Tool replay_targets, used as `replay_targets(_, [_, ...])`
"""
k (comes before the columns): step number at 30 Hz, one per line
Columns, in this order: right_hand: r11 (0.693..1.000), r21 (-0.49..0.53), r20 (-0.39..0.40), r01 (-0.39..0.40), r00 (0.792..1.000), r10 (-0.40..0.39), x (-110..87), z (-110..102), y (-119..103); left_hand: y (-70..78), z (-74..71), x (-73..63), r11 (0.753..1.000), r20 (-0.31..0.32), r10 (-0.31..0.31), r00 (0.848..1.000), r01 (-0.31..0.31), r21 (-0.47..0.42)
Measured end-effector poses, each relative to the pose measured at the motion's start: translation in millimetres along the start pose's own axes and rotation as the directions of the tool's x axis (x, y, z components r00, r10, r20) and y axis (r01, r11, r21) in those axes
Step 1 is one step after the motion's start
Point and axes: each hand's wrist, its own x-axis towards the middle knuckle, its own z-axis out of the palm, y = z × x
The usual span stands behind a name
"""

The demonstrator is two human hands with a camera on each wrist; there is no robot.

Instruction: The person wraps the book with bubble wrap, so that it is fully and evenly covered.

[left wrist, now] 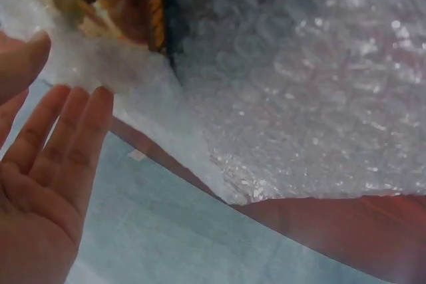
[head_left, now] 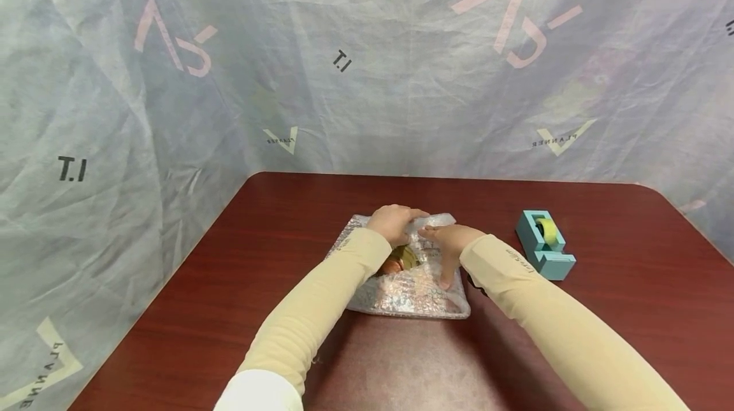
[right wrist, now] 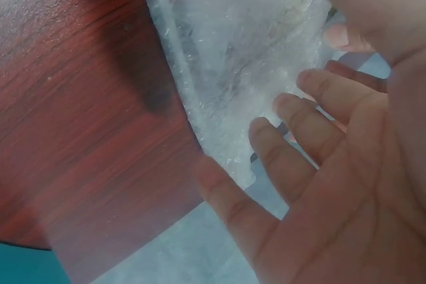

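Bubble wrap [head_left: 395, 296] lies on the table, folded over a flat item with a gold patterned edge and a colourful surface, which looks like a framed picture [head_left: 408, 258]. Most of that item is covered; part shows through a gap in the wrap. My left hand [head_left: 392, 223] touches the far part of the wrap, its fingers [left wrist: 78, 144] straight along the edge and the thumb above. Close to its right, my right hand [head_left: 453, 240] rests on the wrap's right side. Its fingers [right wrist: 299, 131] are extended and spread at the wrap's edge.
A teal tape dispenser [head_left: 541, 248] holding a yellow roll of tape [head_left: 547, 230] stands on the dark red table [head_left: 275, 232], right of the wrap. A printed grey cloth [head_left: 367, 99] hangs behind the table and along its left side.
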Motion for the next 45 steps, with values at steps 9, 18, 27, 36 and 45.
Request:
replay_targets(9, [0.991,-0.132,0.036,-0.014,0.999,0.019,6.6,-1.5,-5.4,-9.0,-13.8,-14.0,0.992,0.170,0.020,0.985,0.002,-0.126])
replay_targets(18, [0.999,-0.052,0.029,0.001,1.000,0.001,4.9,-3.1,0.5,-21.0,-26.1,-37.9,0.996,0.158,0.037,0.987,-0.024,-0.086])
replay_targets(27, [1.000,-0.016,0.045,-0.024,0.999,0.025,7.9,-2.0,0.4,-50.6,-30.3,-66.3,0.987,0.031,-0.144,0.989,0.146,-0.065])
replay_targets(36, [0.997,-0.070,0.025,-0.015,1.000,0.017,6.7,-3.0,-4.3,-66.2,-32.1,-97.2,0.934,-0.047,-0.352,0.935,0.348,-0.082])
replay_targets(45, [0.997,-0.068,0.049,-0.038,0.998,0.041,6.6,-4.1,-7.9,-69.9,-29.4,-112.2,0.856,0.137,-0.502,0.854,0.513,-0.062])
